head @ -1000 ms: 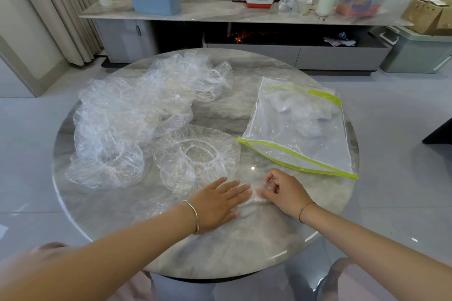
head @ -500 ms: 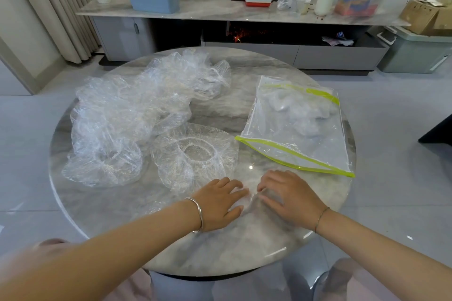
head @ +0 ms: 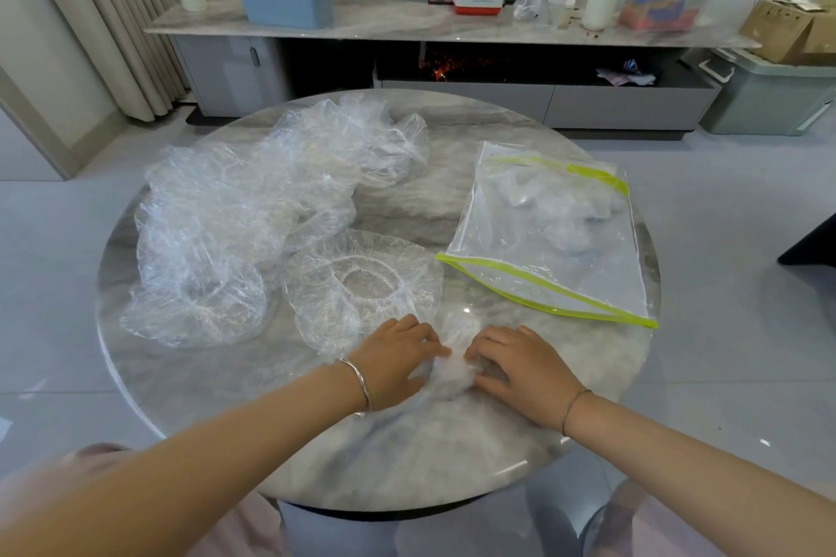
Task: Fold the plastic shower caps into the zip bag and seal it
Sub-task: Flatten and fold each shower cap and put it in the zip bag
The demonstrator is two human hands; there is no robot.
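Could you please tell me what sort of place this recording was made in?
Most likely a home living room: a low media console runs along the wall, floor-length curtains hang at the left, and the work happens on a round marble table.

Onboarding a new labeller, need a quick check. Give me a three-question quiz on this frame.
1. True or false: the zip bag already holds crumpled plastic.
2. The bunched cap that the left hand and right hand press lies: A in the bag; B on the table; C on the floor.
3. On which side of the person is the loose pile of caps?
Key: 1 true; 2 B; 3 left.
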